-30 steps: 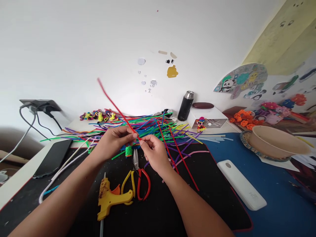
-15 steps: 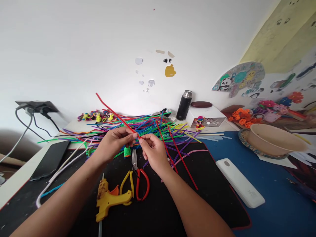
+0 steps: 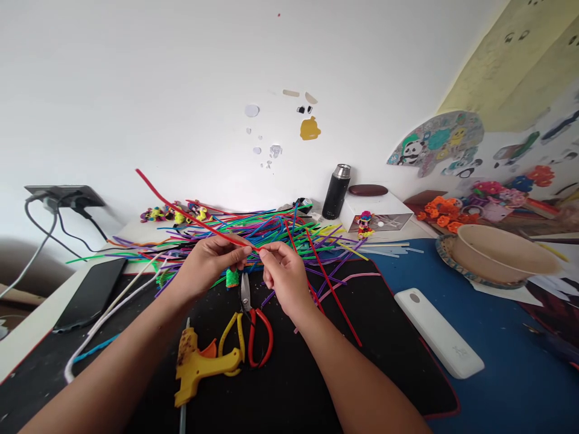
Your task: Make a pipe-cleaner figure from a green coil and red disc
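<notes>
A red pipe cleaner (image 3: pixel 181 212) slants up to the left from between my hands. My left hand (image 3: pixel 215 260) pinches it near its lower end, and my right hand (image 3: pixel 284 271) grips that end a short way to the right. The two hands are close together over the black mat. Just below my left hand stands a small green fuzzy piece (image 3: pixel 232 278) with an orange bottom edge. Scissors (image 3: pixel 251 325) with one red and one yellow handle lie below the hands, beside a yellow glue gun (image 3: pixel 199 366).
Behind my hands spreads a pile of colourful pipe cleaners (image 3: pixel 266 232). A black phone (image 3: pixel 93 295) lies left; a white power bank (image 3: pixel 438 333) lies right. A black thermos (image 3: pixel 336 191), a white box (image 3: pixel 377 211) and a bowl (image 3: pixel 506 256) stand farther back. Small fuzzy figures (image 3: pixel 176 212) sit by the wall.
The free end of the red pipe cleaner has swung down to the left, so it lies flatter. Both hands keep their pinch in nearly the same place.
</notes>
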